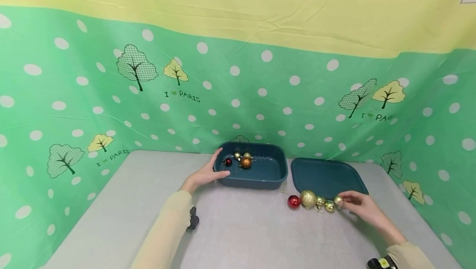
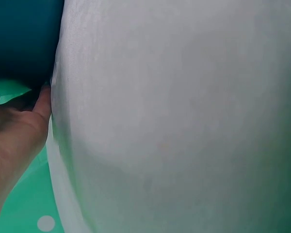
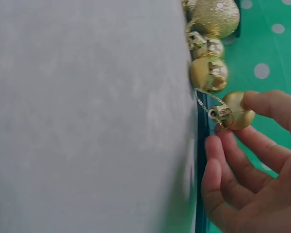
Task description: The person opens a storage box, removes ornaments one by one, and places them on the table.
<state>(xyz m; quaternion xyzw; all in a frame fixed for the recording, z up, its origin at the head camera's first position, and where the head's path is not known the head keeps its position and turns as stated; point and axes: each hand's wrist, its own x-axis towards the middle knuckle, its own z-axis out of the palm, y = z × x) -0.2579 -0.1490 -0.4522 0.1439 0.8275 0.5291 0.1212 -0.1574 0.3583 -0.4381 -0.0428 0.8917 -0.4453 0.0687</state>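
Note:
At the box's near left corner, my left hand [image 1: 205, 174] rests with thumb and fingers spread straight against the rim and side. The deep blue box [image 1: 265, 165] holds a small dark red bauble [image 1: 228, 162], an orange bauble [image 1: 246, 163] and two small gold baubles [image 1: 237, 155]. Over on the right, thumb and fingertips of my right hand [image 1: 366, 209] pinch a small matte gold bauble [image 3: 240, 110] with a gold string loop. Beside it lie shiny gold baubles [image 1: 329, 206], a large glittery gold bauble [image 1: 308, 199] and a red bauble [image 1: 293, 202].
A flat blue lid [image 1: 327, 176] lies right of the box, behind the row of baubles. The grey table [image 1: 253, 232] meets a green dotted cloth [image 1: 260, 116] hung at its back and sides.

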